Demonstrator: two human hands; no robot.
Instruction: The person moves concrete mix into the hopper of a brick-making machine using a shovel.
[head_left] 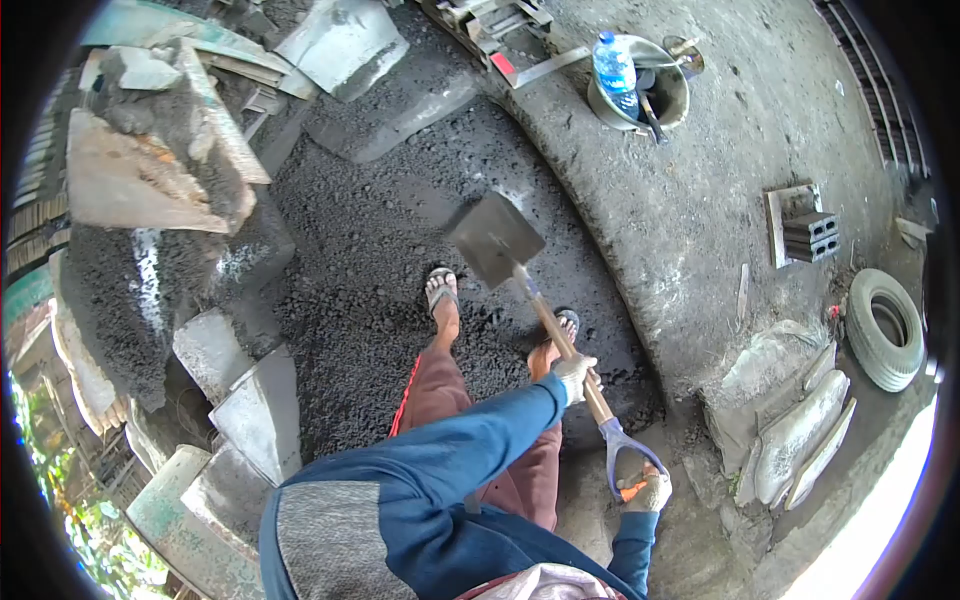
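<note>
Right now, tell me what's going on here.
A person stands on a heap of dark gravel holding a shovel. The left hand grips the wooden shaft, and the right hand holds the handle at the top. The blade is raised above the heap, in front of the feet in sandals. A bucket with a water bottle sits further off, and a tyre lies to the right.
</note>
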